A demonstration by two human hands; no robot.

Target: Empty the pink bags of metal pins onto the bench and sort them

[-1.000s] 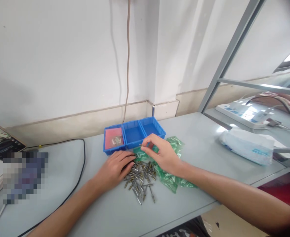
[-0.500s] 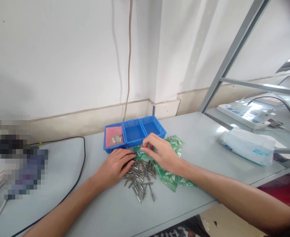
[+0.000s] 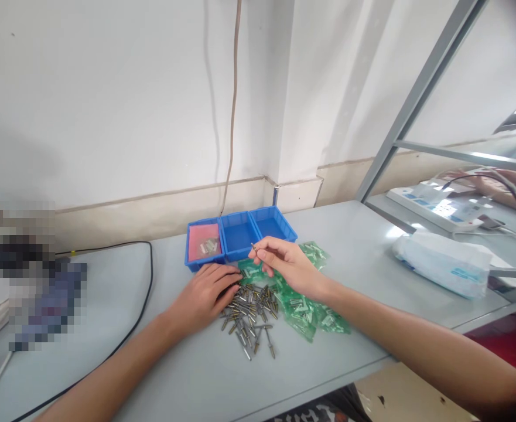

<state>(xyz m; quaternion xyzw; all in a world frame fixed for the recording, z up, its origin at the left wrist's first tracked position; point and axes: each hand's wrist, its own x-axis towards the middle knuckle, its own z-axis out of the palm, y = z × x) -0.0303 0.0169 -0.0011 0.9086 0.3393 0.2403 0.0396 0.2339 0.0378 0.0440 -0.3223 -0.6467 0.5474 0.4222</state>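
A loose heap of metal fasteners, silver and brass-coloured with thin shanks, lies on the table. My left hand rests palm down at the heap's left edge, its fingers stretched towards the fasteners and partly covering them. Above the heap, my right hand pinches one small fastener between thumb and fingertips; its tip points up. Green plastic bags with silver pieces inside lie under and beside this hand. Behind both hands stand three joined blue bins; the left one holds a pink sheet and a small clear bag of metal pieces.
A black cable runs along the left of the table. To the right lie a white soft pack and a white power strip, near a metal frame post. Another person's arms show at the far right.
My right hand has turned and raised its fingertips, so the pinched fastener now shows. My left hand stays in place. Another person's arms have come into view at the far right.
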